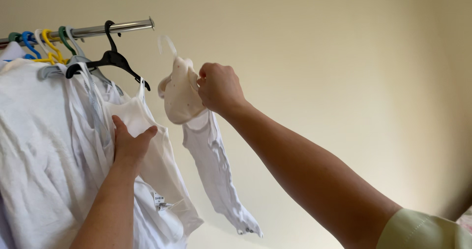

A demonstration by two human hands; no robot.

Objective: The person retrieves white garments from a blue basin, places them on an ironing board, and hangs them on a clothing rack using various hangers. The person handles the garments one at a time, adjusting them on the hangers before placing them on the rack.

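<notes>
My right hand (220, 87) is raised and shut on a small white garment (211, 165) on a white hanger (168, 45), held just right of the metal rail's end (128, 27). A cream piece of the garment (181, 95) bunches beside my fist and a long white part hangs down below. My left hand (129, 143) presses against a white top (147, 126) that hangs from a black hanger (109, 58), pushing the hanging clothes to the left.
Several white garments (39, 146) crowd the rail on blue, yellow, green and grey hangers (44, 45). A plain cream wall (319, 57) is behind. The rail ends just right of the black hanger.
</notes>
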